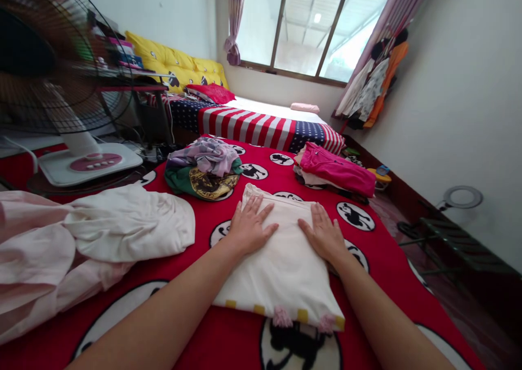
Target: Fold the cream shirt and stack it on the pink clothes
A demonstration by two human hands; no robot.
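A white garment (285,266) with pink tassels and yellow patches along its near edge lies folded flat in front of me on a red blanket (196,299) with round black-and-white prints. My left hand (250,226) rests flat on its upper left part, fingers spread. On the upper right part lies my right hand (323,233), also flat, with fingers stretched out. Neither hand grips the cloth. Left of my arms sits a loose white cloth (134,223), beside a heap of pale pink fabric (32,250).
A crumpled pile of green and lilac clothes (204,166) lies beyond my left hand. Folded clothes with a pink piece on top (336,168) lie at the far right. A fan (89,160) stands at left. Behind is a bed with a striped cover (248,125).
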